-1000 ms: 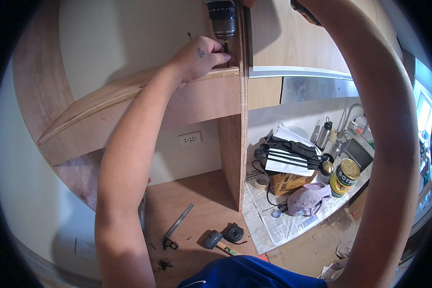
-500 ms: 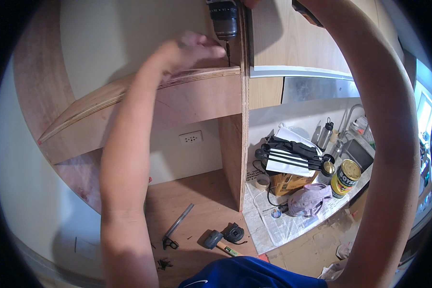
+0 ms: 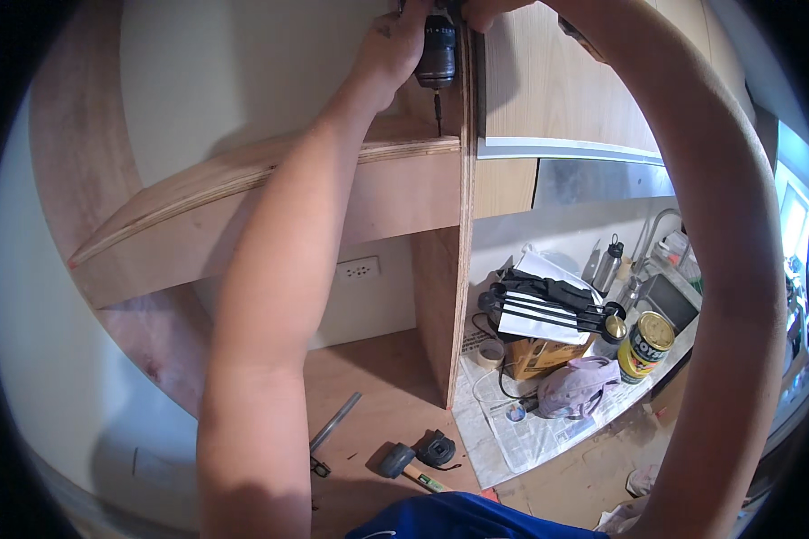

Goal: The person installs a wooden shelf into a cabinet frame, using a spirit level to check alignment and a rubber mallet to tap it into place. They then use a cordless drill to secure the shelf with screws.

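Observation:
A power drill (image 3: 436,58) points straight down at the top of the frame, its upper body cut off by the edge. Its long bit (image 3: 439,112) meets the plywood shelf (image 3: 404,132) close to the upright plywood panel (image 3: 466,207). My left hand (image 3: 398,45) is closed against the drill's left side, above the chuck. Across the panel's top, my right hand (image 3: 494,11) is closed at the drill, with most of its fingers and the grip out of frame.
Below lie a rubber mallet (image 3: 399,461), a tape measure (image 3: 437,448) and a combination square (image 3: 337,420). Right of the panel, the covered counter bears a cardboard box (image 3: 544,357), a lilac bag (image 3: 580,388) and a can (image 3: 645,348). Cabinet doors (image 3: 562,81) hang above.
My left hand has moved up and right from beside the bit onto the drill body, and its fingers have closed there. The drill stays upright over the shelf.

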`<state>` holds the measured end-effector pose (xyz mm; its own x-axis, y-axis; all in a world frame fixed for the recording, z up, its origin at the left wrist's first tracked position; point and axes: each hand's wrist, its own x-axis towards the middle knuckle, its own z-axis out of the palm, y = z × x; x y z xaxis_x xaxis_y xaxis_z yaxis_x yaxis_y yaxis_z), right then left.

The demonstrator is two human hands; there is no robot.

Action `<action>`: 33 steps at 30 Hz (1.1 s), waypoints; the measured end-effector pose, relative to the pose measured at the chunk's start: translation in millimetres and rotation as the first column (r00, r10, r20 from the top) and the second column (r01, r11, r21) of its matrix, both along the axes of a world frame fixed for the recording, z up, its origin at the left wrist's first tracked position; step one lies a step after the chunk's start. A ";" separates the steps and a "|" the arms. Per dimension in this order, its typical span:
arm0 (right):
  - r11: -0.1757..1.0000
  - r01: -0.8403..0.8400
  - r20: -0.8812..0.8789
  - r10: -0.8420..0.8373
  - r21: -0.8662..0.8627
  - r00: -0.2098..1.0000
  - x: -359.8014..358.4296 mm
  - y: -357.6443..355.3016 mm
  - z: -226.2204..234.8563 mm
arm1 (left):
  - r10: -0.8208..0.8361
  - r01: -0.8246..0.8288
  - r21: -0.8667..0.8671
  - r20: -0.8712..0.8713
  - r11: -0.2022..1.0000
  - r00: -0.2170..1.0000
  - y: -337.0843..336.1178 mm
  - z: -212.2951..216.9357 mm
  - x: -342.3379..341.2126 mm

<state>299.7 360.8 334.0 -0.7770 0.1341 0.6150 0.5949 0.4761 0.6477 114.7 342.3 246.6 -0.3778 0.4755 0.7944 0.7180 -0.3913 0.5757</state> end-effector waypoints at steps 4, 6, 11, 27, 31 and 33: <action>0.998 0.012 0.036 -0.015 0.063 0.999 -3.7 6.2 1.2 | -0.085 0.084 0.092 0.003 0.992 0.996 12.6 -6.3 -0.1; 0.997 0.041 0.031 -0.043 0.069 0.999 -8.0 2.7 -1.6 | -0.043 0.042 0.066 0.013 0.997 0.999 12.9 -7.4 -5.6; 0.996 0.080 -0.045 -0.077 0.050 0.996 -11.0 -8.3 -4.9 | -0.039 0.039 0.047 -0.008 0.998 0.999 16.2 -3.0 -15.5; 0.996 0.061 -0.010 -0.061 0.072 0.998 -20.4 4.8 -4.8 | -0.125 0.123 0.084 0.014 0.989 0.992 17.4 -11.5 -16.6; 0.994 0.043 0.027 -0.046 0.105 0.999 -22.3 10.7 -1.3 | -0.137 0.134 0.084 0.023 0.987 0.990 20.0 -10.8 -17.6; 0.993 0.040 0.030 -0.044 0.109 0.999 -22.2 9.0 -4.0 | -0.135 0.133 0.082 0.021 0.988 0.991 18.4 -12.4 -20.1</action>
